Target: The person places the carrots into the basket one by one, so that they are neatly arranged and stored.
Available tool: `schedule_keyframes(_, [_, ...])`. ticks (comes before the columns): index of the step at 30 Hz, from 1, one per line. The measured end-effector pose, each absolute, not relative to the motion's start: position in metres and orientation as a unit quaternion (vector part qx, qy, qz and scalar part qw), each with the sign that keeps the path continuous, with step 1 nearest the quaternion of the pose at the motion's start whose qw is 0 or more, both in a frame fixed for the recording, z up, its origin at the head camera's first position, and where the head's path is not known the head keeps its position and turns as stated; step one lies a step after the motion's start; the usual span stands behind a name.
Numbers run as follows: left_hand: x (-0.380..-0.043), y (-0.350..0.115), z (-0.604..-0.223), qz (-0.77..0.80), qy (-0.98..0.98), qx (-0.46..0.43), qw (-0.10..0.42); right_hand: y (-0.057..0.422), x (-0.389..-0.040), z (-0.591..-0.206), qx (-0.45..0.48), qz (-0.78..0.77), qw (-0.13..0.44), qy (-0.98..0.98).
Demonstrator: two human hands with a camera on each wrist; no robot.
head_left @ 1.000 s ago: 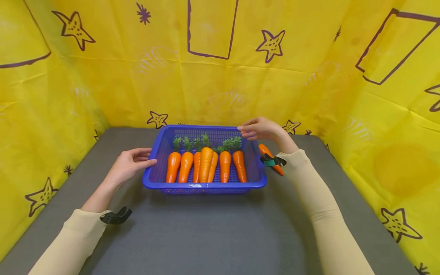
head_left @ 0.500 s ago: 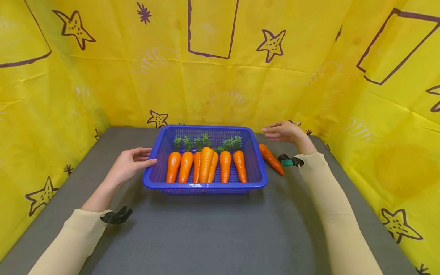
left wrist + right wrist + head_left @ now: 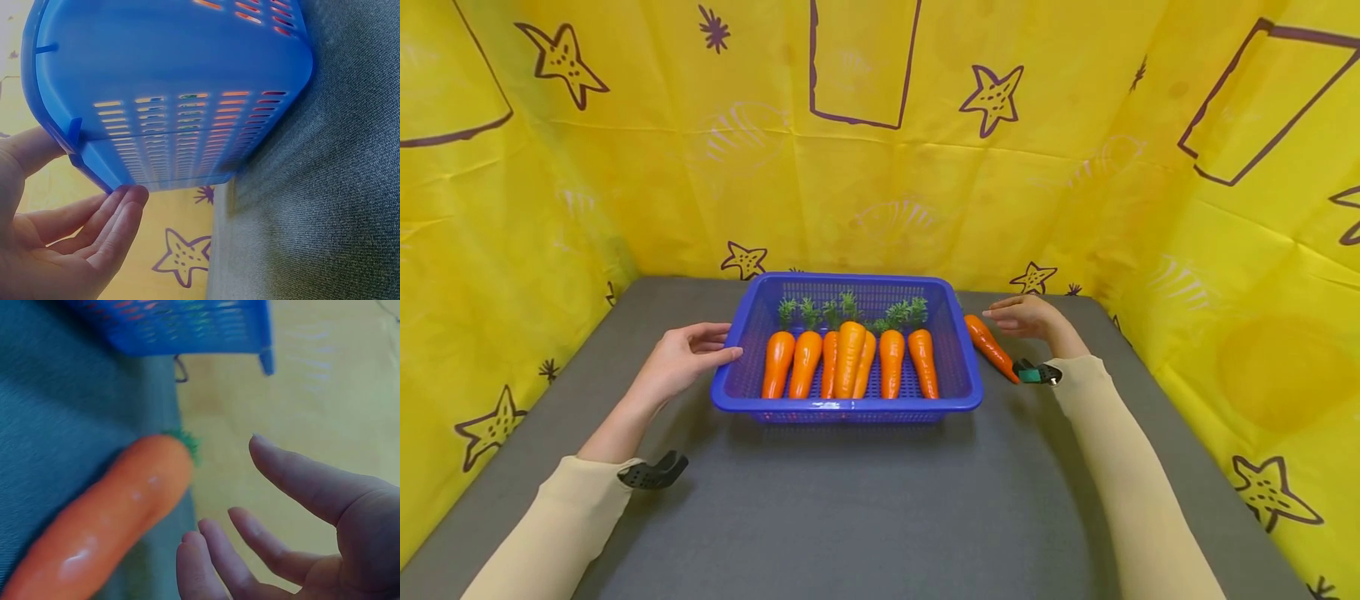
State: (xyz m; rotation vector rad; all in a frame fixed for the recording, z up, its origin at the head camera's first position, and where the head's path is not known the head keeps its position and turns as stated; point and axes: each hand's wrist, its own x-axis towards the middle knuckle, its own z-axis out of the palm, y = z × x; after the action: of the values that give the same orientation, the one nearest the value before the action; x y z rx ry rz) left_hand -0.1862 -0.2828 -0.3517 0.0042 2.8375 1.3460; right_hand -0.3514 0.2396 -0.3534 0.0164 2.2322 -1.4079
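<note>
A blue plastic basket point(image 3: 850, 405) with slotted walls holds a row of orange carrots point(image 3: 891, 362) with short green tops; one lies over its neighbours in the middle. At the basket's left end, my left hand point(image 3: 679, 362) pinches the rim, thumb over the edge and fingers on the outer side, as the left wrist view also shows. Outside the right end lies a loose carrot point(image 3: 992, 348), its green top point(image 3: 184, 444) pointing away. My right hand point(image 3: 1030, 318) hovers beside that carrot's thick end, fingers apart and holding nothing; in the right wrist view a gap separates them.
The basket stands toward the back of a grey cloth-covered table point(image 3: 880, 500). Yellow fabric point(image 3: 880, 167) printed with starfish encloses the back and both sides. Black straps point(image 3: 655, 472) sit on the wrists.
My right hand has gone from over the basket's far right corner out to the right, then lowered toward the loose carrot. The left hand and basket have stayed put.
</note>
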Motion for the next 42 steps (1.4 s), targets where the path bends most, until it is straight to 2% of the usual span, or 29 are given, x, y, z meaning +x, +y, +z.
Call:
schedule_keyframes(12, [-0.187,-0.282,-0.353,0.429,0.903,0.003,-0.006,0.245,-0.349,-0.385,0.016,-0.529,0.278,0.802])
schedule_keyframes(21, [-0.186,-0.283,-0.351,0.423,0.906,0.009,-0.007,0.24,-0.349,-0.395,0.021,-0.46,0.259,0.849])
schedule_keyframes(37, [-0.186,-0.283,-0.353,0.425,0.905,0.008,-0.008,0.237,-0.345,-0.391,0.003,-0.437,0.274,0.857])
schedule_keyframes(42, [-0.188,-0.284,-0.354,0.426,0.905,0.005,-0.009,0.241,-0.345,-0.382,0.004,-0.449,0.257,0.856])
